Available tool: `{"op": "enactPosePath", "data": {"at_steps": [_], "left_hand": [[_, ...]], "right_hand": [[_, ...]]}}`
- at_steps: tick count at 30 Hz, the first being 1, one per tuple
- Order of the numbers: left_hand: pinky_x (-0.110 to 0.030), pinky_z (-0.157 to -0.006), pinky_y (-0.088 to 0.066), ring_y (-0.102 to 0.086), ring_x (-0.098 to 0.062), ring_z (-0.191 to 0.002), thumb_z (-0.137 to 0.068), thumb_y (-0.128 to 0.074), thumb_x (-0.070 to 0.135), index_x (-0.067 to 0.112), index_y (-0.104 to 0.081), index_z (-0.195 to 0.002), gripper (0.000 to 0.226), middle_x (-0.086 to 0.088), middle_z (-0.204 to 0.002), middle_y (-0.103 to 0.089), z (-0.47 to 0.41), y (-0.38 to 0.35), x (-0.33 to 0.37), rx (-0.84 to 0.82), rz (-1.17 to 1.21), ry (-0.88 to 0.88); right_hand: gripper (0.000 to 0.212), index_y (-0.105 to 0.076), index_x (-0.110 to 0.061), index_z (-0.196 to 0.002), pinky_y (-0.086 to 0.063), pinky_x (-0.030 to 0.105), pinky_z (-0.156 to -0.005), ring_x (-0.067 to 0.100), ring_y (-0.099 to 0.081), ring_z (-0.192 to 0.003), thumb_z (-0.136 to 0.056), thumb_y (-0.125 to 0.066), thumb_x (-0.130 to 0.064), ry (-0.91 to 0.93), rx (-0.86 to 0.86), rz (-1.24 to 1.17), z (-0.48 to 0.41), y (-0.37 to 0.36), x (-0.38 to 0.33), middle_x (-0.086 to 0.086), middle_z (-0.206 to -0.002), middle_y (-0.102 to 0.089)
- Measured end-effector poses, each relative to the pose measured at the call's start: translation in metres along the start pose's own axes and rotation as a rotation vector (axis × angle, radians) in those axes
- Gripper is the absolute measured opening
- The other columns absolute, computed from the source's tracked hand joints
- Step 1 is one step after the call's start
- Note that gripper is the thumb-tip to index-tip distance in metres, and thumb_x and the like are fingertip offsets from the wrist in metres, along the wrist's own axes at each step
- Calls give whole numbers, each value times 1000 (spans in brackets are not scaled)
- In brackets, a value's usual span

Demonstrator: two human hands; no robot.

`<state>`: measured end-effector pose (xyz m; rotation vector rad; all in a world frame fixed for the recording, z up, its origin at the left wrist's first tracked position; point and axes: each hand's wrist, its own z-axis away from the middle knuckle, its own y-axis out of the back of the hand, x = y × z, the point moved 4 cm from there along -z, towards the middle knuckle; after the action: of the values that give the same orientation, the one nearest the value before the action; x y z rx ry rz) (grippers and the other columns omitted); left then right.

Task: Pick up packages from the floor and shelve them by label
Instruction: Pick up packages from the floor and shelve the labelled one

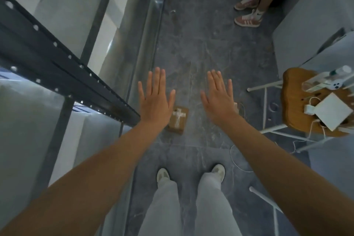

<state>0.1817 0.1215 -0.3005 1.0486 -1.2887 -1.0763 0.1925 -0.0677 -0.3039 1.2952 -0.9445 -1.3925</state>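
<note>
A small brown package (178, 120) crossed with white tape lies flat on the grey floor, just ahead of my feet. My left hand (155, 99) hovers palm down with fingers spread, its edge overlapping the package's left side in the picture. My right hand (218, 99) is held out flat and empty to the right of the package, well above the floor. The dark metal shelf rack (63, 67) stands on my left, with pale shelf boards below it.
A wooden chair (298, 101) with white legs stands on the right, carrying a white box, a charger and cables that trail to the floor. Another person's legs and pink sneakers (249, 19) are at the far end of the narrow aisle. A grey wall closes the right side.
</note>
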Motion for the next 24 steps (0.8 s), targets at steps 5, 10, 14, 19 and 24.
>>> {"op": "enactPosePath", "data": {"at_steps": [5, 10, 14, 19, 24], "left_hand": [[-48, -124, -1, -4, -22, -155, -104, -26, 44, 15, -9, -159, 65, -3, -168, -8, -7, -84, -17, -78, 114, 141], [-46, -123, -14, -18, -29, -152, -104, -36, 36, 6, -23, -156, 61, -14, -164, -24, 10, -200, -41, -158, 364, 513], [-38, -112, -30, -41, -35, -139, -106, -36, 22, -2, -37, -147, 48, -23, -151, -42, 20, -299, -49, -227, 747, 805], [-42, -109, -37, -48, -39, -133, -105, -32, 19, -8, -50, -136, 45, -28, -144, -50, 26, -426, -80, -383, 1064, 1296], [-47, -117, -33, -39, -42, -140, -102, -32, 8, -11, -35, -140, 43, -30, -150, -38, 18, -519, -91, -339, 1453, 1428]], "right_hand": [[62, -4, -11, -159, 6, 46, -124, 16, 5, -154, -105, -24, -35, 29, -117, 24, -27, -71, 39, 3, -168, -2], [62, -6, -11, -159, 4, 46, -124, 16, 4, -155, -105, -24, -35, 70, -221, 70, -62, -166, 76, 3, -168, -5], [59, -9, -12, -159, 2, 44, -125, 16, 2, -155, -105, -25, -33, 134, -284, 57, -96, -248, 92, 3, -168, -7], [52, -21, -10, -156, -6, 45, -124, 19, -8, -154, -106, -30, -22, 152, -380, -95, -140, -360, 92, 6, -165, -19], [49, -27, -8, -153, -15, 42, -123, 24, -19, -151, -105, -30, -17, 196, -466, -208, -178, -459, 85, 10, -162, -25]]}}
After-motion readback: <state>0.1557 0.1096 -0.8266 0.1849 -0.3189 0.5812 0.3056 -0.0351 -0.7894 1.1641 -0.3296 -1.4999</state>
